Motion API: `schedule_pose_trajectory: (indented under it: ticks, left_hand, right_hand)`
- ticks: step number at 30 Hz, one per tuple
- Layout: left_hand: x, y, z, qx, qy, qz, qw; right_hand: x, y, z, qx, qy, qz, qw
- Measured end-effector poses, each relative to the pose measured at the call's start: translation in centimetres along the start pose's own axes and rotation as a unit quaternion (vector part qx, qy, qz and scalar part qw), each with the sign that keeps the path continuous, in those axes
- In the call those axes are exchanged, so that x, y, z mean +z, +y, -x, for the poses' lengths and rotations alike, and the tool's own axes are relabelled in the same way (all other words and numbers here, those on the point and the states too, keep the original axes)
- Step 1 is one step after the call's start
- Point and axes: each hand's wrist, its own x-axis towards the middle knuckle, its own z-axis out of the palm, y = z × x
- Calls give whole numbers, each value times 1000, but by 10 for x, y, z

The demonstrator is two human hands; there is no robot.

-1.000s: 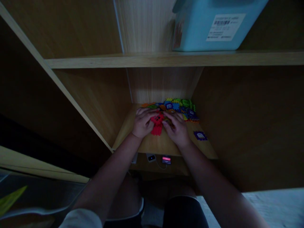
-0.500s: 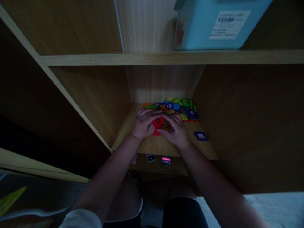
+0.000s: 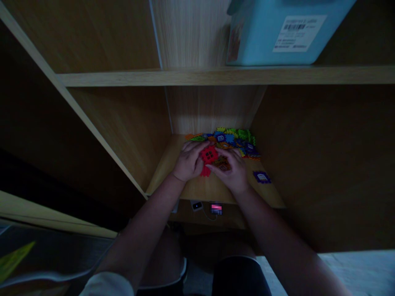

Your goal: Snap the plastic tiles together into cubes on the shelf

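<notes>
Over the lower shelf, my left hand [image 3: 189,162] is closed on the left side of a red building tile [image 3: 209,154] with a four-pane window and toothed edges. Another red toothed part shows just below it, partly covered by my fingers. My right hand [image 3: 233,172] curves around an orange-brown building tile [image 3: 222,163], its fingertips meeting the red tile's right edge. Whether the red and orange pieces are joined cannot be made out in the dim light. Behind my hands lies a heap of colourful building tiles [image 3: 228,138]. A single purple tile [image 3: 262,177] rests to the right.
Wooden side panels enclose the shelf [image 3: 197,190]. Above runs another shelf board [image 3: 191,77] bearing a blue bin [image 3: 265,37] with a white label. Below the front edge are a small white device [image 3: 196,205] and a lit screen [image 3: 216,208] with a cable.
The red window tile has tipped so that its face shows more fully. My right hand has shifted slightly to the right, uncovering more of it. The heap and the purple tile stay put.
</notes>
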Motion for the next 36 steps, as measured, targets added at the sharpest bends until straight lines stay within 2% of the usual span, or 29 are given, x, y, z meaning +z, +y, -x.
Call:
schedule_pose_trajectory:
  ticks: [5,8,20,27,33,36]
  left_hand:
    - [-3,3,1,-53,33,-7,998]
    - [-4,5,0,-62,39,-5,997]
    - [0,11,-4,-102,99,37,989]
    - [0,7,-3,-128,96,71,985]
    - [0,7,-3,-144,91,121,978]
    - [-2,5,-2,-152,70,143,975]
  right_hand:
    - [3,3,4,50,36,21,998]
    - [5,4,6,70,32,16,997]
    - [10,6,9,85,17,-46,995]
    - [8,6,6,29,-16,-53,998]
    - [7,5,6,49,-28,-80,995]
    - [6,7,7,76,-35,-79,993]
